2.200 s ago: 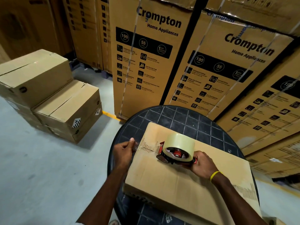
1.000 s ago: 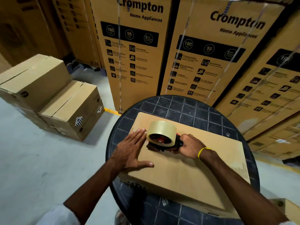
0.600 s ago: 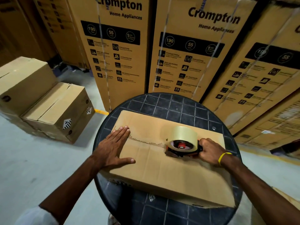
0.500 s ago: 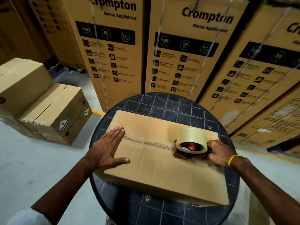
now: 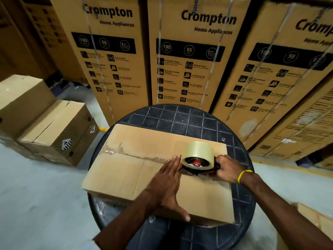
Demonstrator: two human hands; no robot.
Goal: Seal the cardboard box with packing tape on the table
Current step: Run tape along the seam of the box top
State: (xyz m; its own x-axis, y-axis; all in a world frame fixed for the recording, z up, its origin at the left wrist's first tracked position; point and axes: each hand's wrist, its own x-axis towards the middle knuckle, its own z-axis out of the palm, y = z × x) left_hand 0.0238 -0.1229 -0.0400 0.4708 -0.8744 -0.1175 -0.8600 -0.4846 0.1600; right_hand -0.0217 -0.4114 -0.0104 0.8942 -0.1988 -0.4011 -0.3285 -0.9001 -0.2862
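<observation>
A flat cardboard box (image 5: 129, 174) lies on a round black table (image 5: 180, 120). Its flaps are shut, so you cannot see what is inside. A line of clear tape (image 5: 126, 154) runs along the middle crack of the lid, from the left end up to the tape gun (image 5: 198, 166). The tape gun sits on the box top and carries a fat roll of packing tape (image 5: 198, 150).

The left hand (image 5: 167, 184) lies flat on the lid with straight fingers, its tips just beside the tape gun. The right hand (image 5: 227, 170) is curled round the tape gun's handle and wears a yellow band (image 5: 243, 175).

Tall Crompton boxes (image 5: 189, 60) stand behind the table. Closed brown boxes (image 5: 54, 127) are stacked on the floor at the left.
</observation>
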